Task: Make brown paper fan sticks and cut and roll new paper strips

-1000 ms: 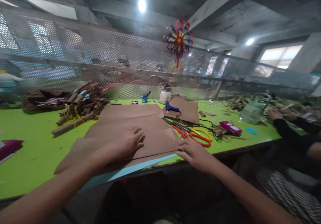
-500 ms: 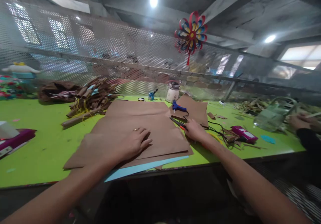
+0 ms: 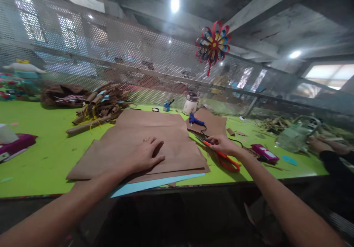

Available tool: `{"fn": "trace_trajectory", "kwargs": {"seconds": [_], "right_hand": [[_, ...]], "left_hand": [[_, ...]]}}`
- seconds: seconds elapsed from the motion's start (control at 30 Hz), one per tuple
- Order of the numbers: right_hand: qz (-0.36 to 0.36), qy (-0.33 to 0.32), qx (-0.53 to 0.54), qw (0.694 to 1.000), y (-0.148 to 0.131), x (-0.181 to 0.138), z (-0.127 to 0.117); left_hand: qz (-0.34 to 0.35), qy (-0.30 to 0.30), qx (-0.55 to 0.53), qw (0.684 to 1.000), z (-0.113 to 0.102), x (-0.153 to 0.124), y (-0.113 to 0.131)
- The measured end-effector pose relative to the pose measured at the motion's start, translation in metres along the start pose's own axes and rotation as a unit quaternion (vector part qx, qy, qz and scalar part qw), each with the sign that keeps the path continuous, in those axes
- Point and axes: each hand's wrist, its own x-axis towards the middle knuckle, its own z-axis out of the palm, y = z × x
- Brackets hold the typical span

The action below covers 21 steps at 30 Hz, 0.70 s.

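Large brown paper sheets (image 3: 177, 134) lie creased and layered on the green tabletop (image 3: 49, 169). My left hand (image 3: 146, 153) rests on the paper with its fingers stretched out. At the sheets' right edge, my right hand (image 3: 222, 143) grips a pair of scissors with orange handles (image 3: 231, 164) around the middle, the blades pointing away to the left. A light blue sheet (image 3: 160, 185) sticks out from under the brown paper at the near edge. Beyond the scissors, a blue glue gun (image 3: 197, 120) sits on another brown paper piece (image 3: 214, 123).
Tied brown paper rolls (image 3: 94, 123) lie at the back left. A lidded jar (image 3: 190, 105) and a small blue pot (image 3: 166, 106) stand behind. To the right are a magenta object (image 3: 264, 153), a clear plastic jug (image 3: 293, 136) and another person's hands (image 3: 318, 143).
My right hand has picked up the scissors slightly from the table, and their orange handles now show. My left hand stays on the paper. The view has shifted slightly.
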Motion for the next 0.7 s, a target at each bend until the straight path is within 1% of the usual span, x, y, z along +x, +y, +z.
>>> {"fn": "trace_trajectory", "kwargs": {"seconds": [0.1, 0.2, 0.3, 0.4, 0.47, 0.57, 0.7], "right_hand": [[-0.069, 0.037, 0.032, 0.996, 0.002, -0.016, 0.006], [-0.13, 0.032, 0.032, 0.99, 0.004, -0.029, 0.012], [-0.163, 0.028, 0.055, 0.985, 0.007, -0.036, 0.013], [-0.174, 0.016, 0.065, 0.982, 0.006, -0.042, 0.011], [-0.174, 0.011, 0.058, 0.983, 0.003, -0.047, 0.01], [-0.18, 0.026, 0.041, 0.982, -0.002, -0.058, 0.012], [-0.186, 0.037, 0.051, 0.981, -0.001, -0.078, 0.017]], "left_hand": [[-0.001, 0.0, -0.003, 1.0, 0.0, 0.0, 0.0], [-0.002, 0.004, -0.011, 1.0, 0.0, 0.001, -0.001], [0.011, 0.002, -0.018, 1.0, 0.003, 0.001, -0.003], [0.037, 0.02, -0.019, 0.999, 0.008, 0.003, -0.005], [0.059, 0.021, -0.008, 0.998, 0.009, 0.004, -0.006], [0.081, -0.005, 0.011, 0.997, 0.006, 0.006, -0.006], [0.087, -0.035, 0.007, 0.996, 0.001, 0.007, -0.002]]}}
